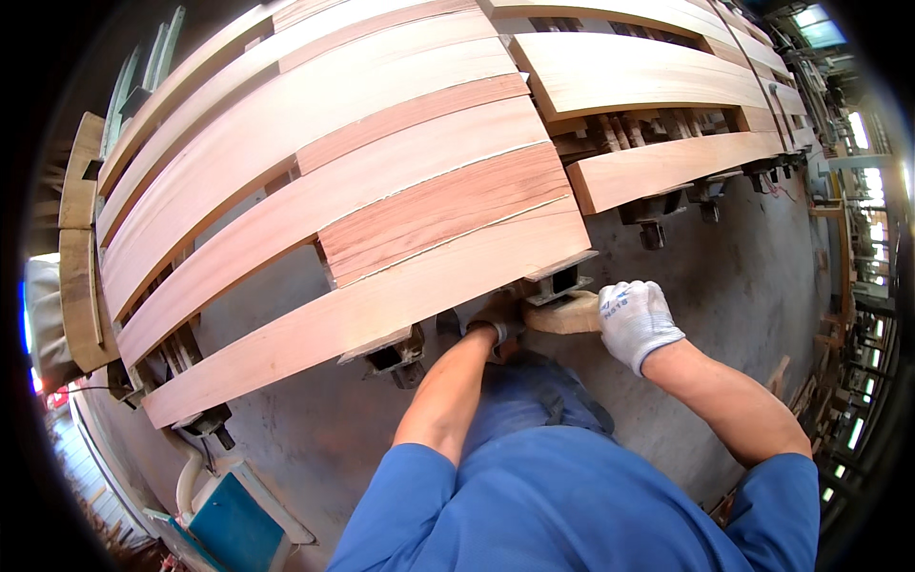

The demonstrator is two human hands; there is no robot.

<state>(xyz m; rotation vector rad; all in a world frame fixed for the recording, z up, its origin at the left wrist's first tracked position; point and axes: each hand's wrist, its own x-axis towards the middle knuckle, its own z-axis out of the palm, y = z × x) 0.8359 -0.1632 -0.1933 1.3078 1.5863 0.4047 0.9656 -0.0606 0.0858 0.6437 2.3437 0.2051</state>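
Note:
My right hand (637, 324), in a white knit glove with blue print, is closed around the right end of a pale, curved wooden piece (566, 315). The piece's left end sits just below a metal clamp end (560, 282) at the panel's front edge. My left hand (505, 315) reaches to the left of that piece, in shadow beneath the edge; its fingers are hidden. In front of both hands lies a panel of reddish and pale boards (448, 224), with whitish glue lines along some seams.
More boards (658, 76) lie on the rack at the right, with clamp ends (652, 234) jutting from its front. Another clamp end (389, 357) sticks out left of my left arm. A teal box (238, 520) with a hose stands on the grey floor (305, 458) at lower left.

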